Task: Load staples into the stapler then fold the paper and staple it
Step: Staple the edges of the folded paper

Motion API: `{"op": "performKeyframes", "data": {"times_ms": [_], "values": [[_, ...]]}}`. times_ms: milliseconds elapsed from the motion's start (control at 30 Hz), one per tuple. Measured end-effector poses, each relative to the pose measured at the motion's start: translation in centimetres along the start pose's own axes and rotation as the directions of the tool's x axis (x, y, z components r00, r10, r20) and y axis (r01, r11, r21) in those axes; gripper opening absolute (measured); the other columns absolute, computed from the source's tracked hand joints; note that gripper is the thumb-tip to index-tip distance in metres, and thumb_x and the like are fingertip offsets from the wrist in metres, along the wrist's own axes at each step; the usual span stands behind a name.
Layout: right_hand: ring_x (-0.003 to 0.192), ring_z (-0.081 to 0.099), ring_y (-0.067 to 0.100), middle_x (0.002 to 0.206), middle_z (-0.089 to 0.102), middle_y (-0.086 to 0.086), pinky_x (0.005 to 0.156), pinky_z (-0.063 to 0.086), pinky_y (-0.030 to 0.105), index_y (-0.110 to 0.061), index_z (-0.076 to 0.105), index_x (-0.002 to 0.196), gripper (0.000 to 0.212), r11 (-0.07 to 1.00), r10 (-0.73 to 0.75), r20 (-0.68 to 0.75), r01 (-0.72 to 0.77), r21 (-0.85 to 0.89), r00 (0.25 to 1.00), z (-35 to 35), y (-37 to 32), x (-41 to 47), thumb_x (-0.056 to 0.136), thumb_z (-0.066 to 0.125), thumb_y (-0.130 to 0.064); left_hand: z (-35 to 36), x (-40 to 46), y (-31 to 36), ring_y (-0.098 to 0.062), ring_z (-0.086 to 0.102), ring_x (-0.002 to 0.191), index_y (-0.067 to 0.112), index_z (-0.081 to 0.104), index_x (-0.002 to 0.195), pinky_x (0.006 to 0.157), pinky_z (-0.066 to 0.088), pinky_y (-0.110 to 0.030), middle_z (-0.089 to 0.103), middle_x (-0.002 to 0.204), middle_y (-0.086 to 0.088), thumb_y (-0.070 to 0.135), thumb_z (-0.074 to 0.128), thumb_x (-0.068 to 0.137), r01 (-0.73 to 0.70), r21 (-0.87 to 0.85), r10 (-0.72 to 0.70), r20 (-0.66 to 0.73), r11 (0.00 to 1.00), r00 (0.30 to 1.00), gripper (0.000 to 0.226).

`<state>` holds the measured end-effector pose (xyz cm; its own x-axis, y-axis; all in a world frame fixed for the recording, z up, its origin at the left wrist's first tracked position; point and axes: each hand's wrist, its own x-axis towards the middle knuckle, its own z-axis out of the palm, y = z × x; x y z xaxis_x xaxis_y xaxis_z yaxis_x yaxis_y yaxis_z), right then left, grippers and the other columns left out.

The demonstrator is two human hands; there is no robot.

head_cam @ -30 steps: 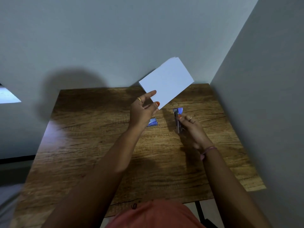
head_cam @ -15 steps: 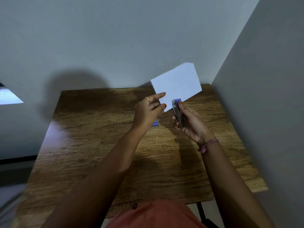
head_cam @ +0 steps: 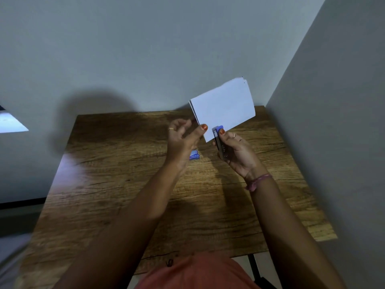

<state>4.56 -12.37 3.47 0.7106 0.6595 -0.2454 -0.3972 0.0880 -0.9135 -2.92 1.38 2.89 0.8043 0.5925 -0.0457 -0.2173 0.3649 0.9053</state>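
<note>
A folded white paper (head_cam: 225, 107) is held up in the air above the far right part of the wooden table (head_cam: 125, 184). My left hand (head_cam: 183, 140) pinches the paper's lower left corner between thumb and fingers. My right hand (head_cam: 237, 153) grips a small stapler (head_cam: 219, 142) with a blue tip and a metal body. The stapler's mouth sits over the paper's lower edge, with my thumb pressing on the blue tip. A small blue staple box (head_cam: 194, 154) lies on the table, partly hidden behind my left hand.
Grey walls stand close behind the table and along its right side. The table's front edge is near my body, with a black leg (head_cam: 253, 268) below at the right. Something bright and pale (head_cam: 10, 122) shows at the far left.
The paper has moved right and turned a little. My right hand lifted the stapler off the table and brought its mouth onto the paper's lower edge.
</note>
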Motion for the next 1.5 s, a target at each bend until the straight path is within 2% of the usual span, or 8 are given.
{"op": "performKeyframes", "data": {"times_ms": [167, 300, 467, 700, 933, 1033, 1200, 1500], "values": [[0.077, 0.059, 0.012, 0.088, 0.066, 0.003, 0.063, 0.037, 0.026, -0.015, 0.065, 0.088, 0.013, 0.999, -0.017, 0.038, 0.015, 0.05, 0.999, 0.4, 0.3, -0.1, 0.079, 0.063, -0.024, 0.7, -1.2, -2.2, -0.019, 0.065, 0.107, 0.027, 0.065, 0.104, 0.078, 0.055, -0.027, 0.071, 0.112, -0.001, 0.029, 0.083, 0.06, 0.089, 0.033, -0.093, 0.16, 0.995, 0.983, 0.047], [0.076, 0.063, 0.012, 0.084, 0.068, 0.002, 0.063, 0.048, 0.024, -0.009, 0.062, 0.094, 0.017, 0.997, -0.029, 0.06, 0.024, 0.076, 0.998, 1.0, 0.6, -0.3, 0.081, 0.061, -0.02, 1.7, -1.6, -2.8, -0.022, 0.068, 0.102, 0.024, 0.07, 0.095, 0.088, 0.054, -0.045, 0.074, 0.103, -0.003, 0.038, 0.087, 0.056, 0.102, 0.016, -0.103, 0.087, 0.995, 0.991, 0.045], [0.08, 0.066, 0.013, 0.087, 0.073, 0.0, 0.066, 0.048, 0.025, -0.012, 0.067, 0.099, 0.021, 0.995, -0.06, 0.061, 0.055, 0.079, 0.996, 1.6, 0.6, -0.6, 0.083, 0.061, -0.024, 1.8, -1.3, -2.3, -0.022, 0.069, 0.102, 0.015, 0.07, 0.103, 0.084, 0.052, -0.036, 0.074, 0.103, -0.005, 0.043, 0.09, 0.051, 0.097, 0.018, -0.098, 0.065, 0.995, 0.993, 0.063], [0.072, 0.066, 0.005, 0.082, 0.072, -0.004, 0.059, 0.049, 0.019, -0.012, 0.066, 0.096, 0.011, 0.988, -0.124, 0.054, 0.118, 0.103, 0.991, 2.1, 1.0, -0.7, 0.092, 0.056, -0.016, 1.9, -1.7, -2.1, -0.018, 0.069, 0.098, 0.017, 0.074, 0.092, 0.08, 0.05, -0.03, 0.075, 0.099, -0.004, 0.035, 0.088, 0.056, 0.099, -0.053, -0.098, 0.022, 0.994, 0.995, 0.043], [0.067, 0.058, 0.011, 0.082, 0.067, 0.003, 0.051, 0.035, 0.021, -0.009, 0.064, 0.096, 0.013, 0.987, -0.151, -0.031, 0.152, 0.051, 0.988, 3.5, 1.7, -0.6, 0.089, 0.059, -0.018, 1.5, -2.0, -1.6, -0.012, 0.071, 0.087, 0.014, 0.074, 0.083, 0.071, 0.054, -0.024, 0.076, 0.088, -0.001, 0.014, 0.08, 0.07, 0.116, -0.142, -0.117, 0.004, 0.983, 0.993, 0.014], [0.058, 0.038, 0.015, 0.073, 0.052, 0.007, 0.052, 0.018, 0.027, -0.004, 0.057, 0.102, 0.02, 0.992, -0.126, -0.043, 0.126, -0.001, 0.991, 3.6, 1.7, -0.6, 0.091, 0.059, -0.021, 0.7, -1.8, -0.9, -0.011, 0.072, 0.084, 0.012, 0.071, 0.089, 0.067, 0.055, -0.022, 0.076, 0.088, -0.001, 0.012, 0.071, 0.082, 0.16, -0.15, -0.149, 0.087, 0.976, 0.985, 0.007], [0.061, 0.062, 0.0, 0.065, 0.067, -0.01, 0.053, 0.047, 0.013, -0.013, 0.062, 0.078, 0.018, 0.992, -0.107, 0.028, 0.108, -0.057, 0.994, 3.3, 1.6, -0.9, 0.094, 0.055, -0.015, -0.9, -1.0, 0.5, -0.022, 0.069, 0.1, 0.01, 0.064, 0.106, 0.085, 0.056, -0.039, 0.072, 0.106, -0.008, 0.018, 0.058, 0.093, 0.202, -0.075, -0.192, 0.114, 0.977, 0.975, 0.017], [0.063, 0.066, 0.001, 0.07, 0.071, -0.007, 0.053, 0.049, 0.014, -0.02, 0.071, 0.067, 0.036, 0.993, -0.08, 0.079, 0.072, 0.089, 0.994, 1.8, 0.1, -0.8, 0.096, 0.05, -0.016, -2.5, -0.1, 2.2, -0.021, 0.07, 0.098, 0.009, 0.065, 0.103, 0.084, 0.058, -0.039, 0.072, 0.105, -0.005, 0.01, 0.06, 0.091, 0.173, 0.056, -0.176, 0.068, 0.983, 0.982, 0.013]]}}
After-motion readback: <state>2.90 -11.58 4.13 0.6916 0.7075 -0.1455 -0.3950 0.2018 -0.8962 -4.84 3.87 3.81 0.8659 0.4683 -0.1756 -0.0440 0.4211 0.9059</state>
